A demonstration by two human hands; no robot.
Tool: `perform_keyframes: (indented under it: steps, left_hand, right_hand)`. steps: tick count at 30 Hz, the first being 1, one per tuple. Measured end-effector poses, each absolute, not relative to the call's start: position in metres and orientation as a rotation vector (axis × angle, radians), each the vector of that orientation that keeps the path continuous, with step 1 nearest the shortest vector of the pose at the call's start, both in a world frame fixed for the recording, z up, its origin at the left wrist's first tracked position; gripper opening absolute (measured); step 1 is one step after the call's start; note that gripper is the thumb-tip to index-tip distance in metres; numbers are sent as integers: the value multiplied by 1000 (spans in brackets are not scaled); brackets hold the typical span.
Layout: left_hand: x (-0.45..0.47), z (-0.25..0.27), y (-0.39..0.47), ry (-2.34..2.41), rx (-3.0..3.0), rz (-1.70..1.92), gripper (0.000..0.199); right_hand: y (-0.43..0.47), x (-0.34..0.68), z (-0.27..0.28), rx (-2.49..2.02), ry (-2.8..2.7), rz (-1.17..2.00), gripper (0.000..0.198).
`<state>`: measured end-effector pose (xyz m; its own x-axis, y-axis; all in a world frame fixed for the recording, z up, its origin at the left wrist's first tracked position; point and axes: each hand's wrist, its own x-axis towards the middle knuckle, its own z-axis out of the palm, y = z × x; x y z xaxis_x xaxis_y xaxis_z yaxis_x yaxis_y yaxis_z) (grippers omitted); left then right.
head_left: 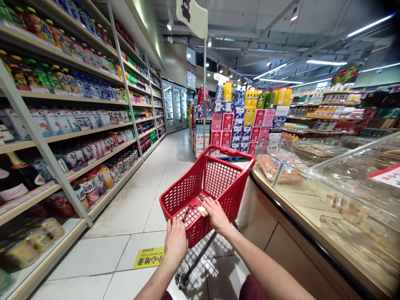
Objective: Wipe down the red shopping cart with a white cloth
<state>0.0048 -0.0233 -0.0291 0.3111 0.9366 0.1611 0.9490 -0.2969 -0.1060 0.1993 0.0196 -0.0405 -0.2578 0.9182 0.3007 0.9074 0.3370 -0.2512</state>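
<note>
A red plastic shopping cart point(223, 173) on a wheeled metal frame stands before me, its basket pierced with a grid of holes. My left hand point(176, 239) rests at the near left corner, with the fingers bent over the basket's rim. Along the near rim, further right, my right hand point(215, 214) presses a small crumpled off-white cloth point(203, 211) against the basket; the cloth could also be a tissue. My right fingertips reach over the rim to the inside. Part of the cloth is hidden under that hand.
Shelves of bottles and cans point(81, 100) line the left side. On the right runs a counter point(281, 196) with clear covers and packaged food. Stacked drink boxes point(237, 129) stand beyond the cart. A yellow wet-floor sticker point(148, 257) lies on the tiles point(134, 208).
</note>
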Motion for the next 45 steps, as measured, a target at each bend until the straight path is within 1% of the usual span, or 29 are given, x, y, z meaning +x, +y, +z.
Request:
perform_keyframes:
  steps: [3, 9, 12, 14, 19, 22, 27, 33, 36, 39, 42, 45]
  left_hand:
    - [17, -26, -32, -1677, -2373, -30, 44]
    - [22, -25, -44, -1584, -2535, 9, 39]
    - [-4, -14, -33, -1689, -2618, -75, 55]
    - [-22, -6, -23, -1715, -2632, -130, 60]
    - [-34, -1, -11, -1587, -2649, -150, 33]
    - [-26, -7, -19, -1574, -2636, -179, 29]
    - [-13, -14, -38, -1569, -2641, -241, 32]
    - [21, -18, -35, -1632, -2563, -265, 39]
    - [25, -22, -26, -1611, -2606, -313, 44]
    - [12, -28, -13, -1603, -2604, -354, 50]
    - [0, -35, -3, -1669, -2574, -364, 45]
    - [4, -42, -1, -1648, -2628, -383, 36]
  right_hand:
    - [15, 207, -39, -1594, -2219, 80, 47]
    - [-12, 225, -37, -1574, -2248, 80, 51]
    - [-20, 235, -32, -1562, -2263, 125, 49]
    - [-20, 237, -28, -1563, -2259, 171, 48]
    - [-14, 234, -23, -1569, -2207, 225, 43]
    - [-16, 239, -30, -1552, -2178, 221, 41]
    - [-20, 255, -40, -1455, -2179, 155, 44]
    - [-17, 255, -21, -1497, -2095, 180, 44]
    - [-37, 246, -23, -1371, -2201, 210, 40]
    - [-63, 242, -35, -1423, -2194, 244, 36]
    - [-74, 240, -43, -1590, -2073, 228, 39]
    - [-65, 224, -43, -1721, -1865, 152, 40]
